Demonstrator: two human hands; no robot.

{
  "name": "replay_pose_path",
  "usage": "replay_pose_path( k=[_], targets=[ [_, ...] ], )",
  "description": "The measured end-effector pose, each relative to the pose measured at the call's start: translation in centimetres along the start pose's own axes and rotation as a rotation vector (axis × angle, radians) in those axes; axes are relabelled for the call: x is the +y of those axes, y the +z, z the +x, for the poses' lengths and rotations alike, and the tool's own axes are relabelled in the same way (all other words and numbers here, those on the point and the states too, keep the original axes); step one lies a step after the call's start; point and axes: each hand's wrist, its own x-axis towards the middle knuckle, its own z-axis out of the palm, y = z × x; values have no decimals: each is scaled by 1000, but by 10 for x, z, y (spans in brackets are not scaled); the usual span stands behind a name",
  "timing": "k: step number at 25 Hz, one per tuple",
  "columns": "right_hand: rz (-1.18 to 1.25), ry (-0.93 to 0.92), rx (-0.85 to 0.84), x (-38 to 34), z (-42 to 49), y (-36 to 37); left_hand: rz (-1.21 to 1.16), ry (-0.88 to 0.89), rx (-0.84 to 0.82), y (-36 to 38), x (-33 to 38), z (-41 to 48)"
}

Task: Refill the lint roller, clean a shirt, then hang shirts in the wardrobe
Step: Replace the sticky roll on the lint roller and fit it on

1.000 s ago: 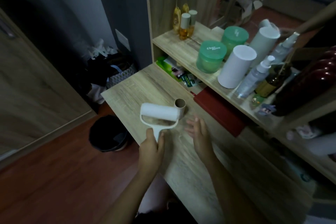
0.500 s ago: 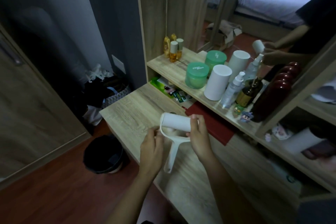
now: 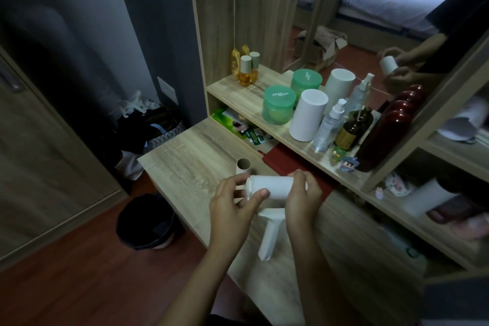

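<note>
Above the desk (image 3: pixel 190 156), cardboard tube (image 3: pixel 243 166) is back in view behind the lint roller (image 3: pixel 270 188). Left hand (image 3: pixel 230 212) pinches the roller's left end; right hand (image 3: pixel 301 201) curls round its right end.

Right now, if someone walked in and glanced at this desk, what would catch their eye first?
Most likely the white lint roller, held over the wooden desk: the left hand pinches its left end and the right hand grips its right end. Just behind it an empty cardboard core sits on the desk. On the shelf beyond, a green jar stands beside a tall white cylinder.
</note>
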Motion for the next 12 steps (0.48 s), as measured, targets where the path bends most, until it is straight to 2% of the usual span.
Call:
replay_pose_path(
  k=[4, 9, 12],
  targets=[
    [-13, 2, 12, -7, 3, -5, -68, -54, -26, -2, 6, -2],
    [-28, -31, -32, -12, 0, -6, -241, -155, -141, -9, 12, -5],
    [-32, -51, -59, -20, 0, -5, -287, -134, -140, -11, 15, -8]
  ],
)
